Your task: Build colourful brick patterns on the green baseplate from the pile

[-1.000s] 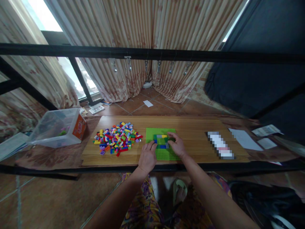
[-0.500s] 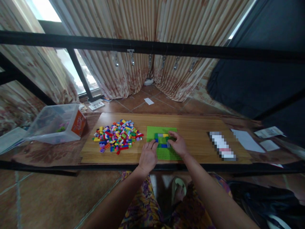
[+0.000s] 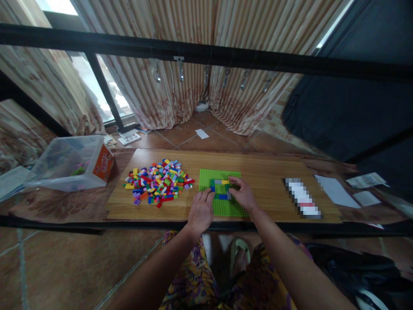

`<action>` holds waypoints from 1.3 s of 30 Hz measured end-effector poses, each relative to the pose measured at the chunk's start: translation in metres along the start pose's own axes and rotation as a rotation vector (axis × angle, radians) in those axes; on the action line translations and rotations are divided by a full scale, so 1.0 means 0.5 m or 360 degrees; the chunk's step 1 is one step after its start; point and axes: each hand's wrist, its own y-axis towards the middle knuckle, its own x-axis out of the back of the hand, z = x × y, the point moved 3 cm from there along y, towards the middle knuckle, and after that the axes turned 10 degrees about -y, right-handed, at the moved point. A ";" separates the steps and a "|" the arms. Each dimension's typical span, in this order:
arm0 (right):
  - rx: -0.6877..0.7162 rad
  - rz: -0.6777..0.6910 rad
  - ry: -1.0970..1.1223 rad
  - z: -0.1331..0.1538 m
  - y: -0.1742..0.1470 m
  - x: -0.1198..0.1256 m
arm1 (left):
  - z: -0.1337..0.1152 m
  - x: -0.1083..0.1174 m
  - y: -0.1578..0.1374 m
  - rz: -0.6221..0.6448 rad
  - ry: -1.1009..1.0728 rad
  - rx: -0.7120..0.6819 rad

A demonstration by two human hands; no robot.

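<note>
A green studded baseplate (image 3: 237,211) lies on the wooden board in front of me. Toy building bricks form a small rectangular ring on it, with a blue brick (image 3: 221,197) at the near side and a yellow brick (image 3: 225,182) at the far side. My left hand (image 3: 201,209) rests over the plate's left edge, fingers stretched out, tips touching the ring's left side by a blue brick. From the right, my right hand (image 3: 242,193) has thumb and fingers curled around a dark green brick (image 3: 227,188) on the ring's right side, partly hidden.
A loose pile of mixed bricks (image 3: 161,181) covers the left part of the wooden board (image 3: 264,172). Farther left stands a clear plastic box (image 3: 64,168). A blurred-out item (image 3: 301,198) and paper sheets (image 3: 335,191) lie at right. A black rail (image 3: 206,54) crosses beyond the board.
The camera view has tilted and shifted slightly. Both hands stay at the brick ring in nearly the same pose, and the bricks look unchanged.
</note>
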 end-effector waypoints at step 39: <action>0.0000 -0.0041 0.0055 -0.011 -0.004 -0.018 | 0.001 -0.002 0.000 -0.0043 0.0035 0.0032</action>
